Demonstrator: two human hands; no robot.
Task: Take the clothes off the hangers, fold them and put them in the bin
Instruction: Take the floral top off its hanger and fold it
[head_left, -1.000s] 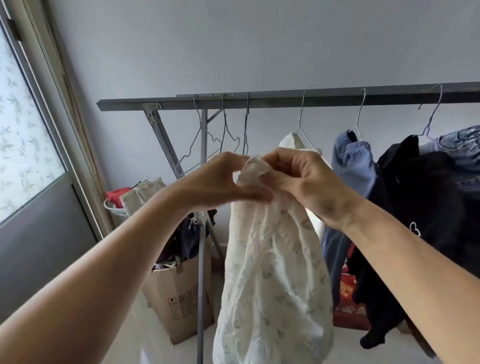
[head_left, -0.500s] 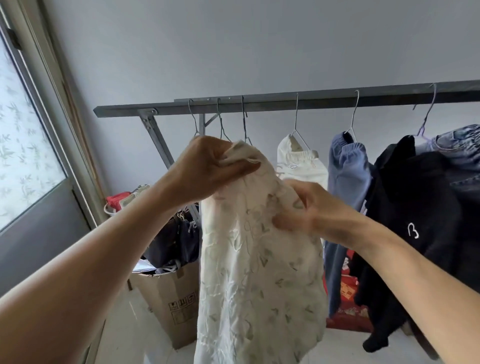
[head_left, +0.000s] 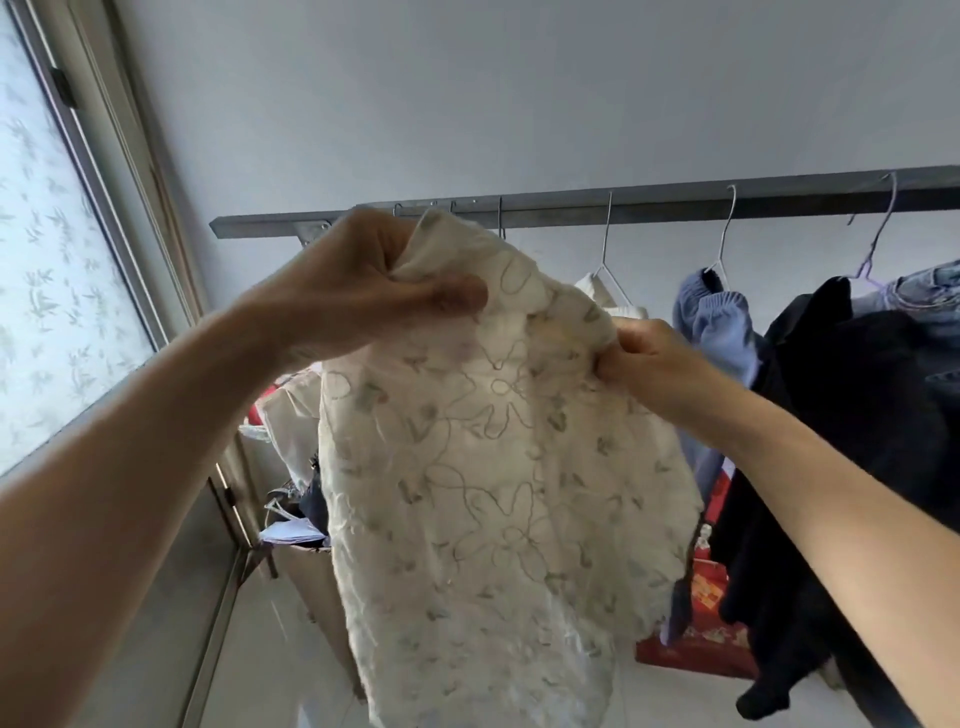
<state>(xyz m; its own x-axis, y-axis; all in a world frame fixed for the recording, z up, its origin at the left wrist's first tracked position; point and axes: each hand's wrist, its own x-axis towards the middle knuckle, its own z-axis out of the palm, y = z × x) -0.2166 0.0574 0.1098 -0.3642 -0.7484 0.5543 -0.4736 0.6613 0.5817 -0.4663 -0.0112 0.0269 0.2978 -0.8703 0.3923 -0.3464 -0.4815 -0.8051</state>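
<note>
Garment (head_left: 498, 467) pinched at top corners by left hand (head_left: 363, 291) and right hand (head_left: 649, 364); could slip, folding crooked if either pinch loosens.

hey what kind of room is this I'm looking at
Probably a home laundry-drying corner or balcony: a metal drying rail hung with wire hangers and clothes, beside a frosted window.

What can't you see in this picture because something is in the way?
Head view:
- Cardboard box: mostly hidden behind the white embroidered garment.
- Left hand fingers: tucked into the garment's fold.
- Black garment: cut off by the right edge.
- A bin: I can't pick one out.
- Empty hangers: mostly hidden behind the white garment.
</note>
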